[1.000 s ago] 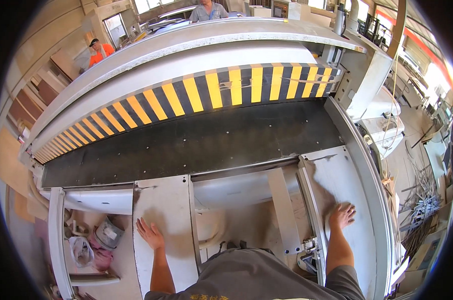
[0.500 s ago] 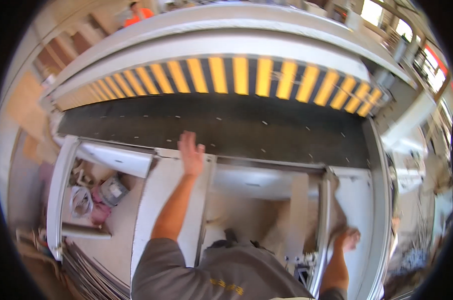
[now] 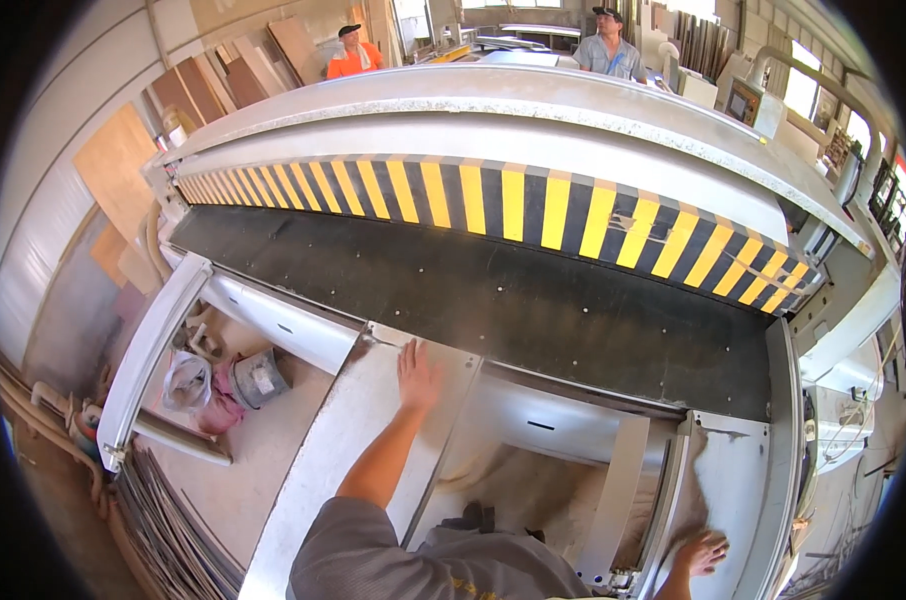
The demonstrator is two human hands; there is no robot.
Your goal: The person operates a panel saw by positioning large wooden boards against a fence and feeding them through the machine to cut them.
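- In the head view, my left hand [image 3: 418,378] is spreading its fingers, open and gripping nothing, over the pale left panel [image 3: 341,440].
- My right hand [image 3: 701,552] is loosely bending its fingers, part open with nothing visible in it, at the right panel [image 3: 738,480]; I cannot tell how firmly it is touching.
- Both panels are lying on the near side of the black bed [image 3: 453,275].
- Careful work, I judge, is calling for flat palms and fingertips clear of the far striped bar [image 3: 513,205].

Right forearm [image 3: 675,584] cut off below, shirt print [image 3: 465,586] apparently too
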